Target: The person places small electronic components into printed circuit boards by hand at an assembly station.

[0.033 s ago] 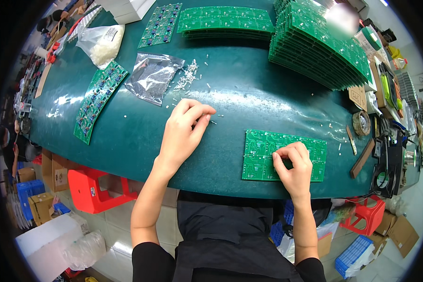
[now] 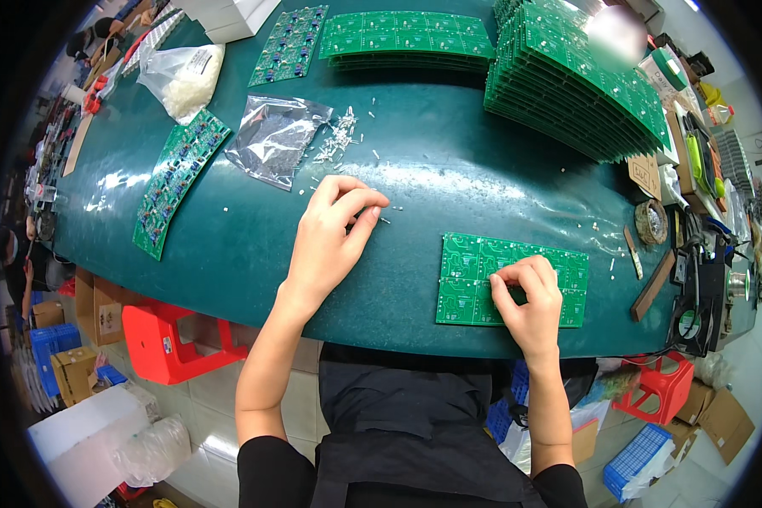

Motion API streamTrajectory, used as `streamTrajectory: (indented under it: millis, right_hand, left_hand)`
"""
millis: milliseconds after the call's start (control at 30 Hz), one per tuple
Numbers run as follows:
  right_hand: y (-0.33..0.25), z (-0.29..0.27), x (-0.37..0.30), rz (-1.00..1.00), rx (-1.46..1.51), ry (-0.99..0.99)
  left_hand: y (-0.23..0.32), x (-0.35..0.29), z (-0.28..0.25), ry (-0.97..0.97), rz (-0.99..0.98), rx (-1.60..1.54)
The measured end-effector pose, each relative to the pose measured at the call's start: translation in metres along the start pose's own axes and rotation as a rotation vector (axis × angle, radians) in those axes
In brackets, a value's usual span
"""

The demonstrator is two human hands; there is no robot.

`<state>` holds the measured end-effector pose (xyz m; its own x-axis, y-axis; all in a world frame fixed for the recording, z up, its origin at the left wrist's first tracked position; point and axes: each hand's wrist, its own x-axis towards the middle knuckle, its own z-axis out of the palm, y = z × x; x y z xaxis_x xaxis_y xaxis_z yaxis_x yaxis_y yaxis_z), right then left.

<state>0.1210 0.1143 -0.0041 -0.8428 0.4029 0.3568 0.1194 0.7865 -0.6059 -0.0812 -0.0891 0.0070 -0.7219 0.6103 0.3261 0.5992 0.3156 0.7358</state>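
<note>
A green circuit board (image 2: 466,292) lies flat near the table's front edge. Over its right half is my right hand (image 2: 535,300), thumb and forefinger brought together in a pinch, the other fingers curled. Whatever that pinch holds, if anything, is too small to see. Further left, my left hand (image 2: 334,233) hovers over the table with thumb and fingers drawn together; what is between them, if anything, I cannot make out. A small white part (image 2: 385,221) lies by its fingertips. Beyond this hand is a loose pile of small white parts (image 2: 340,135) beside a clear plastic bag (image 2: 273,140).
Tall stacked green boards (image 2: 567,93) rise at the back right, with a lower stack (image 2: 406,38) beside them. Populated boards (image 2: 178,182) and a bag of white pieces (image 2: 186,85) are at left. A tape roll (image 2: 651,222) and a wooden strip (image 2: 654,285) lie at right.
</note>
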Motion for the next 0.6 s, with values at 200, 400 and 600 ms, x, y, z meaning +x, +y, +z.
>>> streamTrajectory:
  millis: [200,400,600]
  right_hand:
    - [-0.001,0.003,0.001,-0.063,-0.018,-0.016]
    - [-0.005,0.003,0.002,-0.092,-0.051,-0.028]
    - [-0.01,0.002,0.003,-0.055,-0.06,-0.037]
  left_hand:
    - [0.004,0.0,0.001,-0.017,-0.027,-0.05]
    - [0.009,0.0,0.003,-0.014,-0.088,-0.093]
    - [0.025,-0.007,0.007,-0.167,-0.139,-0.284]
